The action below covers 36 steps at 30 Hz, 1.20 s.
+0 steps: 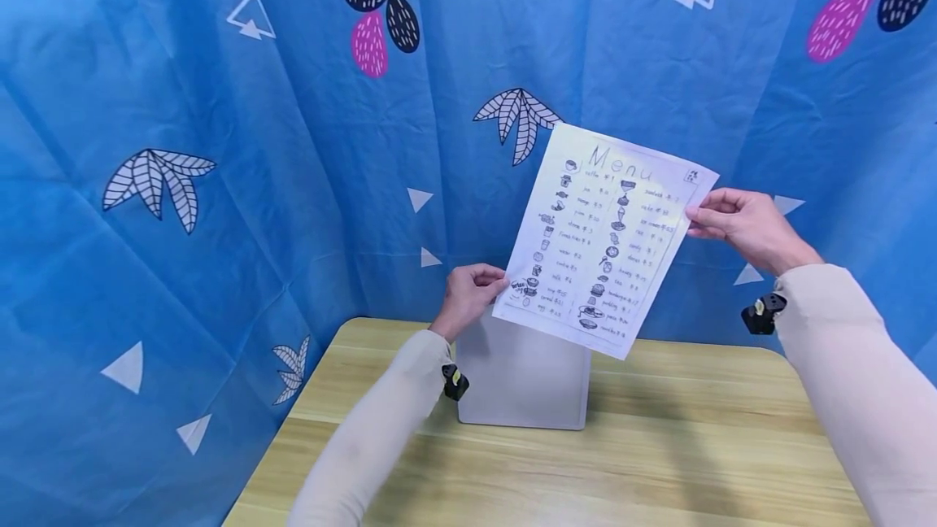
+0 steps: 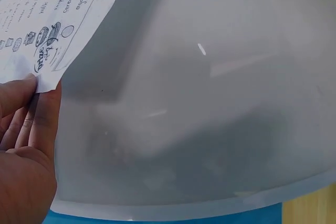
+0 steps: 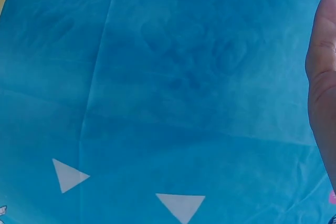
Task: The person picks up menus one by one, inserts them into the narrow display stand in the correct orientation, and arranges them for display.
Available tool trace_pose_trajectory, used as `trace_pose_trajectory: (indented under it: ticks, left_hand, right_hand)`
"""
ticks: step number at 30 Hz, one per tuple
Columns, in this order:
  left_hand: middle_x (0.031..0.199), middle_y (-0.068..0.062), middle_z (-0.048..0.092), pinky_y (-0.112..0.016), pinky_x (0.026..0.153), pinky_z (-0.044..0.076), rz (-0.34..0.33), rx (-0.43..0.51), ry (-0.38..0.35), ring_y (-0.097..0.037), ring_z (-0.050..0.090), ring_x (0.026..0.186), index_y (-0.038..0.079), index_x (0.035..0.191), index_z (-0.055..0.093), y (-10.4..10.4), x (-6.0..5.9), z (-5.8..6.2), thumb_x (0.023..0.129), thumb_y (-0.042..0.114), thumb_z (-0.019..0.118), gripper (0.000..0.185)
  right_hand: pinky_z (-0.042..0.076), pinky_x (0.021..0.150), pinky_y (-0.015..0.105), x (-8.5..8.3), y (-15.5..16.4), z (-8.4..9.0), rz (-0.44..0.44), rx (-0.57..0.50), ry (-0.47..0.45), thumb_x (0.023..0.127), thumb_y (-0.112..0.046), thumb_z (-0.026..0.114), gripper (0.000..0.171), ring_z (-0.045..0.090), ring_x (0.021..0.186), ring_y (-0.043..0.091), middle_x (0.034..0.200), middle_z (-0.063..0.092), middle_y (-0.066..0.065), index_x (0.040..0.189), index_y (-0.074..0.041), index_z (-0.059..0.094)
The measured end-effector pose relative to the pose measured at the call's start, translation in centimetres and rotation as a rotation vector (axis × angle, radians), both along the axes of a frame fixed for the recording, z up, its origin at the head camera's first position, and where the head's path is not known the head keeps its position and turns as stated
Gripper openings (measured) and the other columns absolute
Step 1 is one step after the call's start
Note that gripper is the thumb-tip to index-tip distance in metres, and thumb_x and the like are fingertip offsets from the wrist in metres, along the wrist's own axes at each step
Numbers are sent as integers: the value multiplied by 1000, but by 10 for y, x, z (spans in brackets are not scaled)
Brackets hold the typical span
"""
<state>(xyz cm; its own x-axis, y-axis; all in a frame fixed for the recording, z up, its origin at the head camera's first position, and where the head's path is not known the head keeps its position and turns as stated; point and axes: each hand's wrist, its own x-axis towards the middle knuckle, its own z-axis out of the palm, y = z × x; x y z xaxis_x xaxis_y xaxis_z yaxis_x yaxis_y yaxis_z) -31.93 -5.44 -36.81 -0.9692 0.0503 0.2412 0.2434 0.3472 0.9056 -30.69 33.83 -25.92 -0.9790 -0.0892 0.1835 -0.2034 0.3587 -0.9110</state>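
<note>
The left hand (image 1: 467, 293) pinches the lower-left corner of a white printed paper menu sheet (image 1: 600, 238); the right hand (image 1: 743, 226) pinches its upper-right edge. Held tilted above the grey upright box (image 1: 523, 376), the sheet looks light, floppy and tearable, best gripped by opposite corners.

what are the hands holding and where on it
Both hold the menu sheet. The left hand pinches its lower left corner; the right hand pinches its upper right edge near the corner. It is held up above the white box.
</note>
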Motion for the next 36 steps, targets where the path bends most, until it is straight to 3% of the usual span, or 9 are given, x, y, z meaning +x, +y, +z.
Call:
trace_pose_trajectory:
  ticks: [16, 36]
  left_hand:
    - [95, -11, 74, -31, 75, 58, 33, -4, 71, -22, 69, 85, 2, 102, 76, -10, -11, 25, 91, 9, 74, 13]
    - [98, -12, 73, -35, 77, 60, 79, 26, 113, -23, 70, 87, 3, 102, 76, -31, -23, 49, 92, 6, 73, 11]
  right_hand:
    - [57, 77, 19, -9, -13, 28, 10, -65, 32, 91, -28, 72, 28, 71, 89, 10, 100, 72, -11, 116, -15, 69]
    - [56, 74, 17, -13, -40, 51, -37, 2, 117, 89, -25, 76, 33, 72, 86, 10, 98, 71, -8, 113, -5, 71]
